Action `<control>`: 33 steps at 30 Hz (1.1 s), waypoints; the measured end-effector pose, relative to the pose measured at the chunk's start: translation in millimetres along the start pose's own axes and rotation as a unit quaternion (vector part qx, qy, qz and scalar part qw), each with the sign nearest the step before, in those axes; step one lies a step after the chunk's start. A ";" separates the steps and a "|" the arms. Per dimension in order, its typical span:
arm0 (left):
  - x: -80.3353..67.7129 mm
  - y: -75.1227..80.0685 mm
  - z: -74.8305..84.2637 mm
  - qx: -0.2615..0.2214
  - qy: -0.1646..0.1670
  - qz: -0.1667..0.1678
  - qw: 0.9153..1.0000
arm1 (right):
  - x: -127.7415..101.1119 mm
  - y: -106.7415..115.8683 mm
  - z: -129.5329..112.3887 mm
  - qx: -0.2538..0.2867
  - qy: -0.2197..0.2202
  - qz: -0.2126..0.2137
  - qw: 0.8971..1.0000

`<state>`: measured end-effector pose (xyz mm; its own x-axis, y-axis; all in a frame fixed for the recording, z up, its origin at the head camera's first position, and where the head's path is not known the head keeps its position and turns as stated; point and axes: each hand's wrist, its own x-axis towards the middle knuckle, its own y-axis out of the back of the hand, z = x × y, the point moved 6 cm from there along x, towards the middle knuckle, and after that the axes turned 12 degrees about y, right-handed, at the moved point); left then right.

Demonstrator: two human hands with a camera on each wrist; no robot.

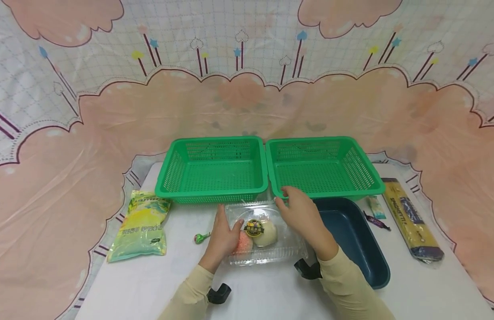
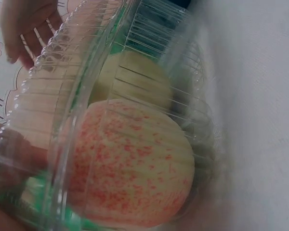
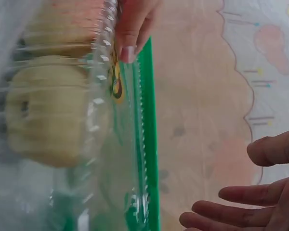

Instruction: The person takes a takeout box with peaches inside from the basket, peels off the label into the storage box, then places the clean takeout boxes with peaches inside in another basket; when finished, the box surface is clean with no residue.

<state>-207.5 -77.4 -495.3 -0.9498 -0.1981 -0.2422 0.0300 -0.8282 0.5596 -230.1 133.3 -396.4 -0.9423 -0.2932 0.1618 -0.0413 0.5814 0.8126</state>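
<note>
Near the table's front edge, a clear plastic clamshell box (image 1: 267,235) lies on the white table (image 1: 151,284), holding a pink-speckled bun (image 2: 130,163) and a pale bun (image 1: 266,233) under a round label. At its left side the left hand (image 1: 225,235) presses against it, thumb curled onto the lid. At the box's far right corner the right hand (image 1: 300,213) hovers with relaxed, slightly spread fingers (image 3: 221,211); actual contact cannot be told. Beside the right forearm sits a dark blue tray (image 1: 359,240). Farther left lie a lollipop (image 1: 201,238) and a yellow-green packet (image 1: 142,224); to the right, a spaghetti pack (image 1: 411,220). Beyond the box stand two green baskets (image 1: 215,169) side by side.
</note>
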 end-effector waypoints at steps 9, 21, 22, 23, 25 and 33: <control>-0.2 -0.4 -0.4 -0.001 -0.010 0.005 1.000 | 27.5 -15.5 -22.1 -0.044 0.035 -0.052 0.997; -0.1 0.6 -1.3 -0.001 -0.016 0.011 1.000 | 32.6 -53.6 -24.8 -0.107 0.041 -0.229 0.967; -0.3 0.3 -1.9 0.001 -0.015 0.010 1.000 | 31.2 -55.6 -24.8 -0.108 0.041 -0.235 0.965; -0.6 0.0 -2.6 0.003 -0.013 0.009 1.000 | 29.9 -57.3 -25.0 -0.105 0.043 -0.239 0.964; -1.0 0.2 -3.1 0.005 -0.013 0.012 1.000 | 27.8 -60.1 -26.1 -0.100 0.048 -0.245 0.963; -1.5 1.2 -1.5 -0.003 -0.018 0.015 1.000 | 24.1 -66.4 -29.2 -0.094 0.067 -0.233 0.966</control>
<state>-205.5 -78.9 -495.4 -0.9590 -0.2039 -0.1971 0.0598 -0.8249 0.5621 -240.4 65.5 -430.1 -0.7838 -0.5928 -0.1849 -0.3770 0.2177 0.9003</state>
